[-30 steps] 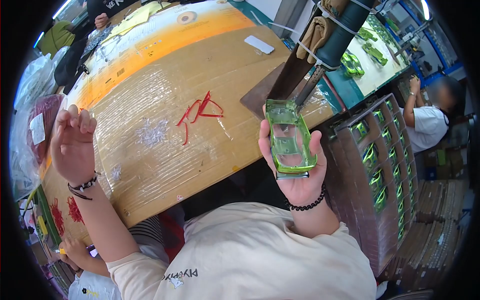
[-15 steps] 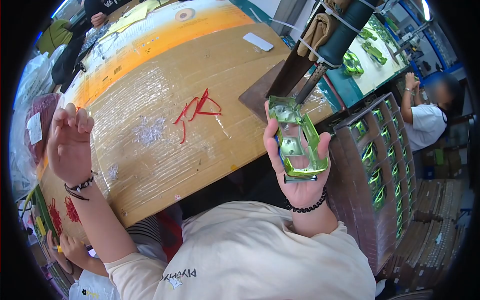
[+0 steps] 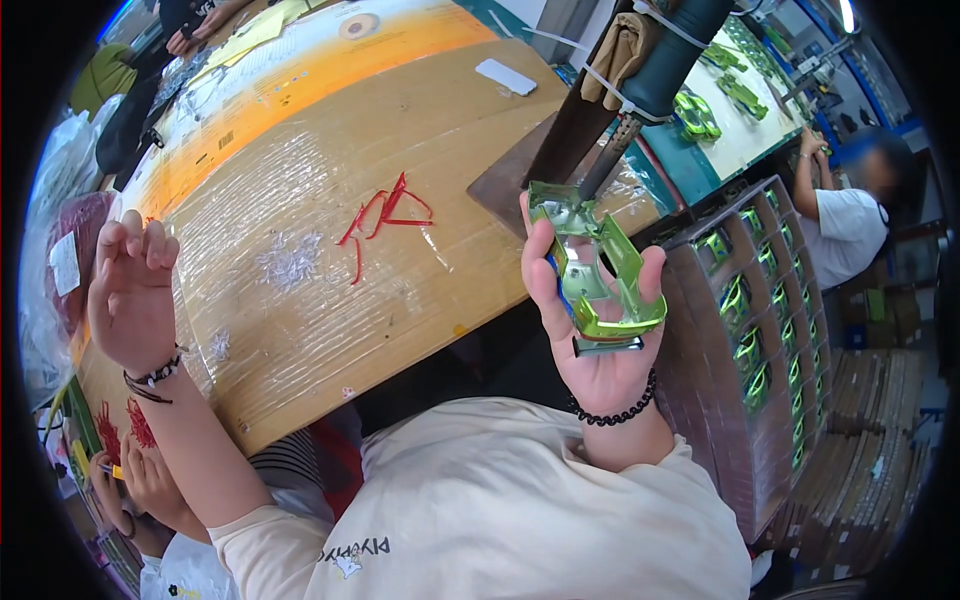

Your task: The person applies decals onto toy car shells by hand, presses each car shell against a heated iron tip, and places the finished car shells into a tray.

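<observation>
A shiny green toy car body shell (image 3: pixel 625 270) rests in my right hand (image 3: pixel 610 375), its hollow inside turned up toward me. My fingers grip its left edge and my thumb presses the right side. The shell's upper end is close to a dark metal rod (image 3: pixel 610 160) on the stand. My left hand (image 3: pixel 135 290) is raised over the left side of the table, palm up, fingers loosely curled and apart, with nothing in it. Thin red plastic strips (image 3: pixel 385 215) and a small heap of clear-white scraps (image 3: pixel 290 262) lie on the cardboard-covered table (image 3: pixel 320 350) between my hands.
A brown divided box (image 3: pixel 700 400) with several green car shells stands at my right. Other green shells (image 3: pixel 698 115) lie on a bench beyond the stand. A white strip (image 3: pixel 506 77) sits at the table's back. Another person's hands (image 3: pixel 150 485) are at lower left; a person (image 3: pixel 850 215) works at right.
My right hand has tilted the car shell slightly, swinging its near end to the right. My left hand keeps its pose. The neighbour's hands at lower left have moved up a little.
</observation>
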Tool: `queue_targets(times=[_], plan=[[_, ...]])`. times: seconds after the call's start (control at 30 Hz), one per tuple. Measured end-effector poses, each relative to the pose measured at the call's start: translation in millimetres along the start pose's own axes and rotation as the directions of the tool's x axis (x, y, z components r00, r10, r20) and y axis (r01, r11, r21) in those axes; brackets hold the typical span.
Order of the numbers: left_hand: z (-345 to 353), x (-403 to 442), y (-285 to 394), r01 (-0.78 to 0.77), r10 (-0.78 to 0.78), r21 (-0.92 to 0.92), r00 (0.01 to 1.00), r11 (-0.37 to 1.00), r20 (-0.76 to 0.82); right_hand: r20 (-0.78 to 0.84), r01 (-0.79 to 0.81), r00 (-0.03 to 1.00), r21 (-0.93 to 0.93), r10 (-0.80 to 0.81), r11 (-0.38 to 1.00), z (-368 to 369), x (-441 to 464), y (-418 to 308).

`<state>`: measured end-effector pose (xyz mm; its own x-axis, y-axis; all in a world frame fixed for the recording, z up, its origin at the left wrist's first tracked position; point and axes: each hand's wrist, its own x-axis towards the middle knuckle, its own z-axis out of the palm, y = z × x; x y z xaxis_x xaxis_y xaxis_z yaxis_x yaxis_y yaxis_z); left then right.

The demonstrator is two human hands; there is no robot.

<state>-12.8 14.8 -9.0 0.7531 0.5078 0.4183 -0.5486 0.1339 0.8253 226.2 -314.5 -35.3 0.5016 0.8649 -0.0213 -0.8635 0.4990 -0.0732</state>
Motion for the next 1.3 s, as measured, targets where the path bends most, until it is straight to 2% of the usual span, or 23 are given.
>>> queue_targets(times=[0.43,0.47,0.53,0.57,0.6,0.63,0.67,0.7,0.73,0.77,0.8,0.83,0.87,0.9,0.93,0.97,1.0,1.03,1.1,1.13,1.17,1.2,1.3], plan=[[-5,0,0,-0.027,0.027,-0.037,1.000,0.999,-0.007,-0.074,0.012,0.997,0.027,-0.010,1.000,11,-8,2],[-8,1,0,-0.030,0.031,-0.047,0.999,0.998,0.012,-0.092,0.008,0.996,-0.023,-0.010,1.000,8,-12,0],[-16,-4,2,-0.043,0.040,-0.027,0.994,0.999,-0.101,-0.132,0.021,0.990,-0.129,-0.038,0.991,1,-27,-6],[-22,-6,2,-0.044,0.040,-0.026,0.988,0.999,-0.147,-0.218,0.098,0.964,-0.227,-0.149,0.969,2,-36,-4],[-31,-9,1,-0.044,0.038,-0.048,0.993,0.998,-0.108,-0.227,0.121,0.952,-0.334,-0.205,0.935,2,-47,-8],[-41,-5,6,0.039,-0.024,-0.136,0.994,0.990,0.110,-0.236,0.142,0.935,-0.439,-0.266,0.887,1,-58,-12],[-36,-1,6,0.088,-0.040,-0.185,0.969,0.979,0.246,-0.245,0.157,0.911,-0.538,-0.332,0.828,0,-70,-18],[-50,-15,7,0.007,-0.028,-0.140,0.989,0.990,-0.146,-0.189,0.248,0.886,-0.577,-0.423,0.778,-1,-81,-27],[-61,-8,8,0.097,-0.060,-0.251,0.987,0.963,0.151,-0.083,0.414,0.793,-0.652,-0.604,0.634,-4,-89,-33],[-78,-7,6,0.011,0.005,-0.186,0.996,0.983,0.086,0.052,0.555,0.662,-0.705,-0.747,0.442,-5,-98,-47],[-64,0,7,0.090,-0.036,-0.237,0.974,0.967,0.225,0.193,0.648,0.511,-0.726,-0.838,0.228,-5,-107,-64],[-51,7,9,0.180,-0.076,-0.265,0.930,0.947,0.360,0.376,0.639,0.324,-0.763,-0.868,-0.092,-4,-116,-87],[-46,1,9,0.189,-0.107,-0.321,0.960,0.928,0.258,0.554,0.556,0.152,-0.733,-0.818,-0.393,-2,-127,-114],[-36,-2,7,0.036,-0.067,-0.202,0.986,0.979,-0.150,0.646,0.267,0.078,-0.747,-0.759,-0.609,1,-143,-144],[-30,-4,5,-0.063,0.043,-0.020,0.851,0.998,-0.523,0.732,-0.108,0.097,-0.665,-0.674,-0.739,11,-162,-161],[-43,-3,7,-0.025,-0.003,-0.087,0.952,0.996,-0.306,0.808,-0.464,0.115,-0.471,-0.578,-0.750,21,-181,-177],[-66,0,11,0.027,-0.038,-0.141,0.996,0.990,-0.075,0.830,-0.767,0.234,-0.162,-0.506,-0.621,37,-196,-184],[-69,5,11,0.088,-0.059,-0.182,0.986,0.979,0.157,0.787,-0.809,0.232,-0.169,-0.571,-0.562,37,-212,-195],[-66,8,11,0.140,-0.098,-0.196,0.973,0.971,0.209,0.463,-0.932,0.210,-0.171,-0.861,-0.319,32,-243,-212],[-60,7,10,0.146,-0.107,-0.191,0.974,0.971,0.200,0.275,-0.971,0.159,-0.131,-0.948,-0.201,28,-255,-221],[-55,6,9,0.152,-0.116,-0.186,0.975,0.971,0.191,0.110,-0.985,0.146,-0.080,-0.983,-0.156,17,-268,-231],[-50,5,7,0.146,-0.121,-0.168,0.981,0.975,0.148,-0.057,-0.993,0.121,-0.021,-0.991,-0.120,4,-277,-239],[-53,5,2,0.147,-0.135,-0.170,0.987,0.974,0.084,-0.151,-0.975,0.219,-0.005,-0.964,-0.220,-21,-285,-248]])
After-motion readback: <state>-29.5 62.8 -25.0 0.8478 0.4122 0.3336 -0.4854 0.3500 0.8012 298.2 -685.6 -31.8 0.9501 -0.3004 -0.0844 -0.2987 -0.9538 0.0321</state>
